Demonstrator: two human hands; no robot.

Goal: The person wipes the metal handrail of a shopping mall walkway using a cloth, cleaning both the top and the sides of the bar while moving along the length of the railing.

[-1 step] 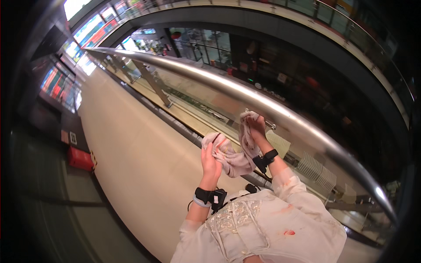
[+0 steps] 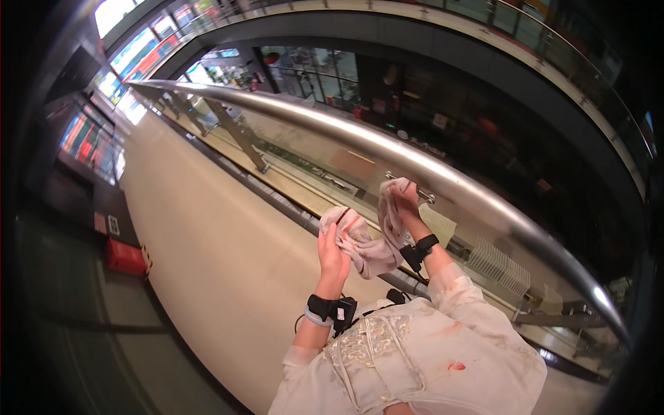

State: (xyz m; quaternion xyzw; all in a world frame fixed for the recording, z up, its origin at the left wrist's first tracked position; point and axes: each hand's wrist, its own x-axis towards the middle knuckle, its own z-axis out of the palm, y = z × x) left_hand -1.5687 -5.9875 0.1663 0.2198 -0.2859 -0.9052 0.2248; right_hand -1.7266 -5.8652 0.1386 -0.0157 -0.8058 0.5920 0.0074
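Observation:
A pale, pinkish-white cloth (image 2: 373, 257) with dark and orange stripes at one end hangs in a slack curve between my two hands. My left hand (image 2: 333, 260) is closed on its striped, bunched end. Farther forward and to the right, my right hand (image 2: 409, 206) grips the other end, close to the glass and a metal bracket below the handrail. The cloth sags between them, above the foot of the railing. Black straps with small dark devices sit on both wrists.
A shiny metal handrail (image 2: 373, 138) runs from far left to near right, with glass and posts (image 2: 238, 138) beneath. Past it lie a lower floor and a curved balcony. A beige walkway (image 2: 207, 235) stretches along my left, with a red box (image 2: 126, 257) at its far side.
The view has shifted slightly, so the railing and walkway sit a little differently. My hands and the cloth hold almost the same place.

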